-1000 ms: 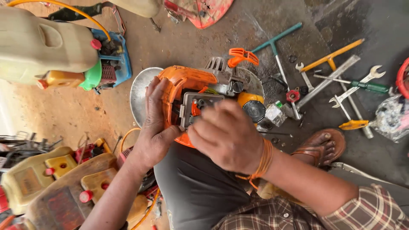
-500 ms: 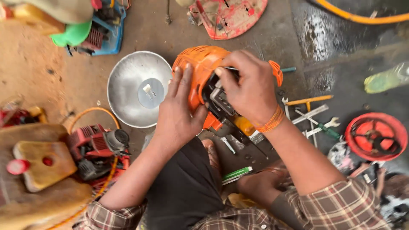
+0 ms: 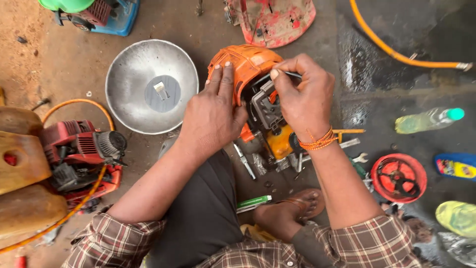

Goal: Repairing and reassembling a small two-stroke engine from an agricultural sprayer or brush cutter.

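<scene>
Small orange engine (image 3: pixel 248 67) sits on the floor just right of the metal bowl (image 3: pixel 148 84). Left hand (image 3: pixel 213 116) lies flat on its orange cover, fingers (image 3: pixel 223 79) spread narrow, gripping nothing. Right hand (image 3: pixel 305 97) covers the engine's right side; its fingers pinch a thin dark tool (image 3: pixel 292 75), tip hidden. Engine's lower parts obscured by both hands

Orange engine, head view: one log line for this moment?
left hand: flat on orange engine cover | right hand: pinching thin metal tool at engine | steel bowl: left of engine, untouched
</scene>
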